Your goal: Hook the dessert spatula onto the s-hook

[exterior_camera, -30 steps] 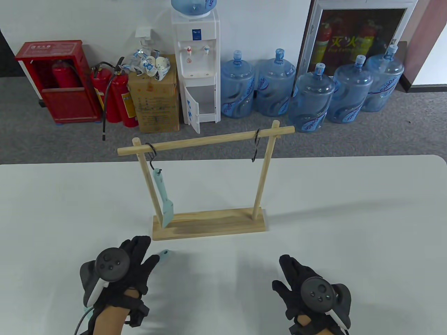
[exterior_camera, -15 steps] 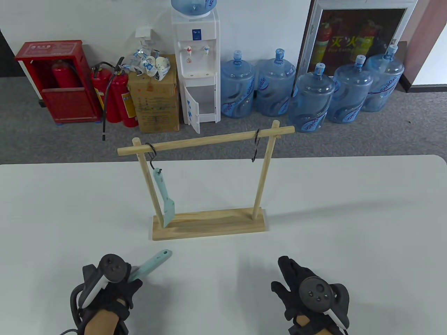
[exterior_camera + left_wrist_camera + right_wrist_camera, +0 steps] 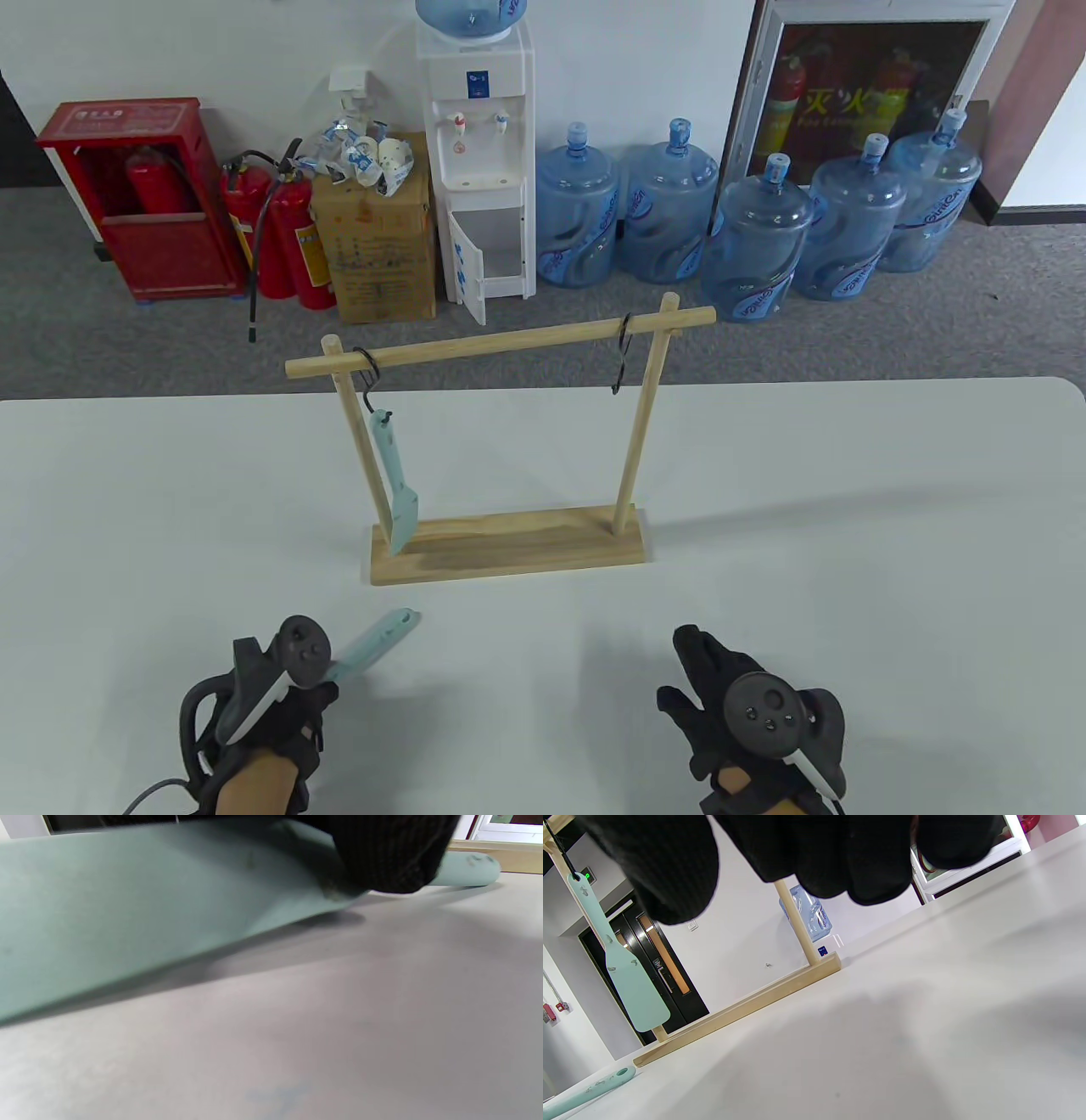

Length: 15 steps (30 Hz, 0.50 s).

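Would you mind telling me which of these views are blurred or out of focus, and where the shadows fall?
Left wrist view: the spatula fills the frame, soft and out of focus, casting a dark shadow on the table. Right wrist view: the right hand is blurred, the rack sharp. Table view: sharp, with soft shadows.

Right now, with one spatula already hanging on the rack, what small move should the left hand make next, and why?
Probably lift: the left hand grips the pale teal silicone dessert spatula low over the white table, handle end pointing at the wooden rack. The free black wire s-hook hangs high on the rail's right side, so raising the handle toward it seems the next step.
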Tool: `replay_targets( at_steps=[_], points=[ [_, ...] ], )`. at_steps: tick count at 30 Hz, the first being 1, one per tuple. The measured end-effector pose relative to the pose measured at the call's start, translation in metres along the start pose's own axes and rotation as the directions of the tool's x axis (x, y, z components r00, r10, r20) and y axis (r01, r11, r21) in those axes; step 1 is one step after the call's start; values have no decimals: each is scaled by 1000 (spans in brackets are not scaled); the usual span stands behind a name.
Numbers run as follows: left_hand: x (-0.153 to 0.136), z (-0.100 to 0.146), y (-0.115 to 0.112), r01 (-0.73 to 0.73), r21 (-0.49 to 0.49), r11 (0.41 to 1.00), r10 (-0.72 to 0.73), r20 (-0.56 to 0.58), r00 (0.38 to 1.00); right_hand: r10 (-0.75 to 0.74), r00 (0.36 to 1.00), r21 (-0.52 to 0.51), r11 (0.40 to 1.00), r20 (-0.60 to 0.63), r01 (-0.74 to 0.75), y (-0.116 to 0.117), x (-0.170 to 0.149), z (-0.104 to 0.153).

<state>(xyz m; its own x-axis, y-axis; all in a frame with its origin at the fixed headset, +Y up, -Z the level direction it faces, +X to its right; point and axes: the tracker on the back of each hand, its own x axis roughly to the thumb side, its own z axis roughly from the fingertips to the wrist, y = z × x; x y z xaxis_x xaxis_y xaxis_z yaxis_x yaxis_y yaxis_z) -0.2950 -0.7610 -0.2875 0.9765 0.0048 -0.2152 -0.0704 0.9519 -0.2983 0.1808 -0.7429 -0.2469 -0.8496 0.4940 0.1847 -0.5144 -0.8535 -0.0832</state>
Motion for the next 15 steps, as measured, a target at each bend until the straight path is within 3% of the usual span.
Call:
replay_targets(
  at_steps=[10,15],
  points=[
    [-2,3,5,-56,38,998,55,22,998,-1,1000,4,1000,1,1,1,0,0],
    [-7,5,9,-214,88,973,206,93,974,-5,1000,-1,1000,6,5,1,2,0]
  ],
)
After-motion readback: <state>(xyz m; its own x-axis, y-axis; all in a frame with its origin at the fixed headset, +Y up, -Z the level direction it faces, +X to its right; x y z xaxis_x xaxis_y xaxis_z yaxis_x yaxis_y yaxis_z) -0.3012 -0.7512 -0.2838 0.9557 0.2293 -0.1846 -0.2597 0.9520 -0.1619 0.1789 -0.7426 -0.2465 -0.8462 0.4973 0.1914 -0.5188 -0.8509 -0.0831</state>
